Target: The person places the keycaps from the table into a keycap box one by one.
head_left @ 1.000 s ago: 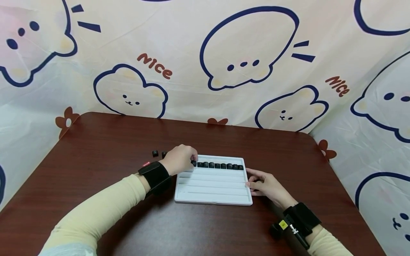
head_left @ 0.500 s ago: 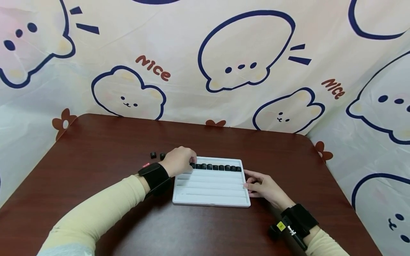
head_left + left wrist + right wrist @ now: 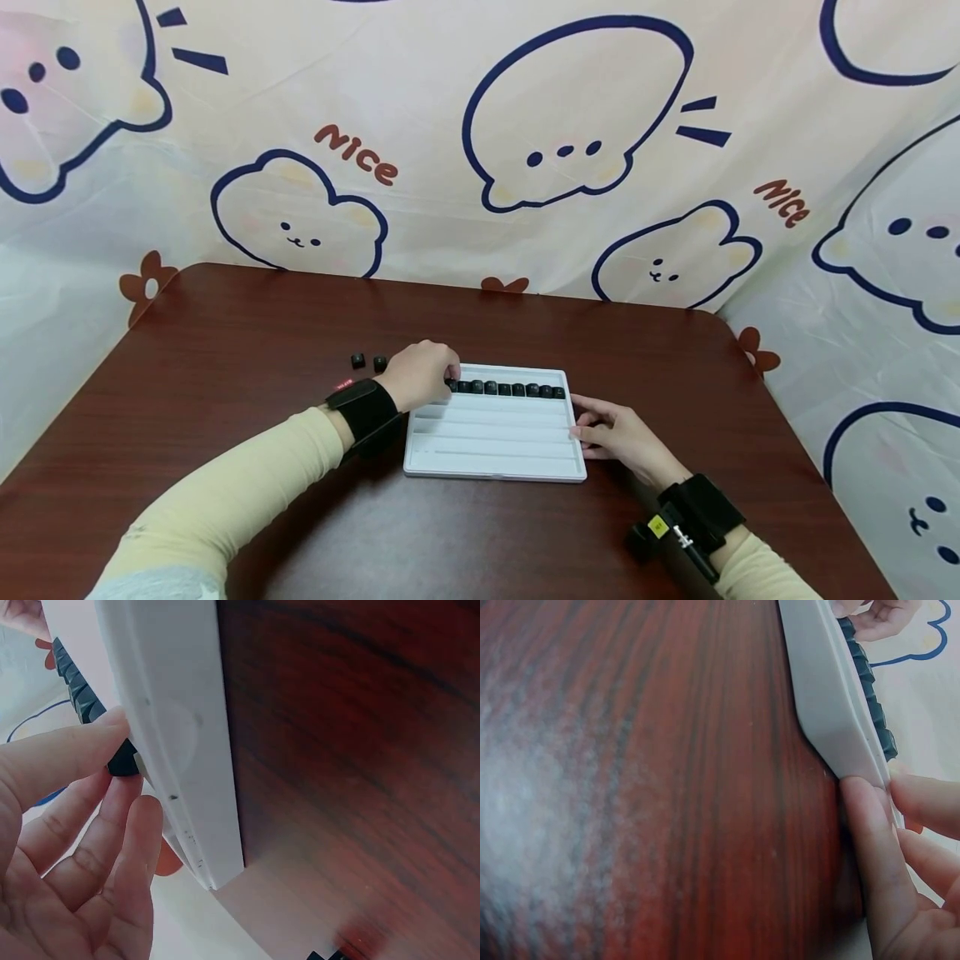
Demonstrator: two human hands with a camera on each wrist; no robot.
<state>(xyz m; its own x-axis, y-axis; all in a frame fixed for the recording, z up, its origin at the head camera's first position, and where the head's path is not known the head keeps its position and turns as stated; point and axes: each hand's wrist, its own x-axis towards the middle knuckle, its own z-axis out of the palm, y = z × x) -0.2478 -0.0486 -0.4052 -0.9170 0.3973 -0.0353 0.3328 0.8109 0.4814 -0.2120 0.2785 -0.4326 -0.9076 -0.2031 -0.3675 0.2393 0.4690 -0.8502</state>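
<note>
A white ridged tray (image 3: 495, 442) lies on the table, with a row of black keycaps (image 3: 517, 389) along its far groove. At the left end of that row is my left hand (image 3: 417, 373). In the left wrist view, its thumb and fingers pinch a black keycap (image 3: 124, 763) by the tray's edge. My right hand (image 3: 626, 437) grips the tray's right edge; in the right wrist view the thumb (image 3: 870, 817) presses on the tray's side, with fingers opposite.
Two loose black keycaps, one (image 3: 357, 361) farther left and another (image 3: 380, 364) close to my left hand, lie on the brown wooden table (image 3: 262, 333). Behind the table hangs a printed curtain (image 3: 435, 100).
Both hands keep their places at the tray, and the keycap row looks the same. The whole scene shifts slightly with the head camera.
</note>
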